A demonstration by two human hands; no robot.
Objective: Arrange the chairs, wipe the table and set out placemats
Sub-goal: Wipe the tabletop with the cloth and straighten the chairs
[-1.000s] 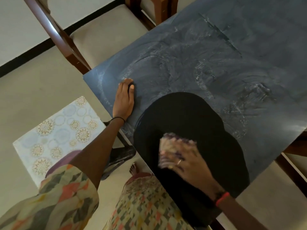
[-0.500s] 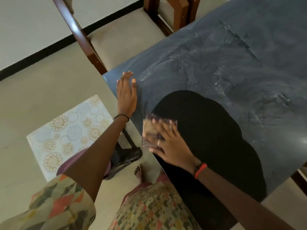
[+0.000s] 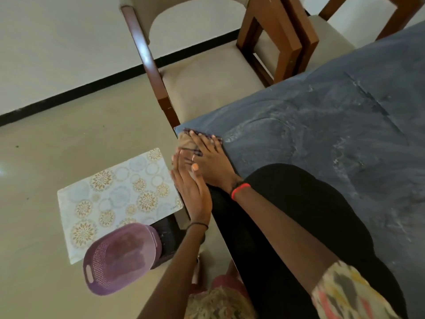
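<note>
The dark glossy table [image 3: 333,125] fills the right side, streaked with wipe marks. At its near left corner my right hand [image 3: 208,162] presses a folded cloth [image 3: 187,140] flat with straight fingers. My left hand [image 3: 192,192] is held open, palm up, at the table's edge just beside and below the cloth. A patterned placemat [image 3: 117,194] with gold and blue circles lies on the floor left of the table. A wooden chair [image 3: 207,81] with a beige seat stands at the table's far corner.
A purple mesh basket [image 3: 119,256] sits on the floor, overlapping the placemat's near corner, with a dark object [image 3: 165,240] beside it. A second wooden chair [image 3: 322,42] stands further right along the table. The beige floor [image 3: 57,134] meets a wall with a black skirting line.
My right hand has pushed the cloth from the middle of the near side to the table's left corner. My left hand has left the tabletop and now waits open at the edge.
</note>
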